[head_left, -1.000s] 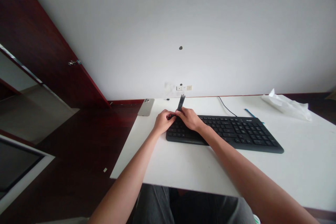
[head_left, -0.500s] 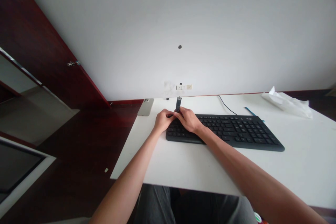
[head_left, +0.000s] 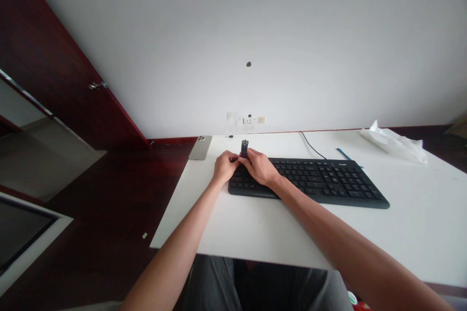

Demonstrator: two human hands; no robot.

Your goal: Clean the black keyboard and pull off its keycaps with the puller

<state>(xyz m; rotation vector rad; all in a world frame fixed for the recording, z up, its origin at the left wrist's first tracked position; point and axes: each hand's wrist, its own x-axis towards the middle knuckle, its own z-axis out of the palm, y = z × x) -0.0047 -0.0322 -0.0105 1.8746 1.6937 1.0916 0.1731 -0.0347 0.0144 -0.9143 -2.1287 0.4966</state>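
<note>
A small dark bar-shaped object (head_left: 244, 148) with a lighter, notched top end stands up between my two hands, over the keyboard's far left corner. My left hand (head_left: 225, 166) is closed, its thumb and fingertips pinching at the object's lower part. From the other side my right hand (head_left: 260, 166) closes on it too, thumb meeting the left thumb. The object's lower end is hidden by the fingers. Beneath the hands lies a black keyboard (head_left: 321, 180), whose left keys are partly covered by my right hand.
A phone (head_left: 200, 147) lies face down at the table's (head_left: 255, 228) back left. A black cable (head_left: 313, 146) runs from the keyboard toward the wall. A blue stick-like tool (head_left: 343, 154) lies behind the keyboard, and a crumpled white plastic bag (head_left: 394, 143) at the back right.
The dark object now shows shorter above the fingers, its top end lower and turned more toward me. Both hands keep their hold. The whole view has shifted slightly.
</note>
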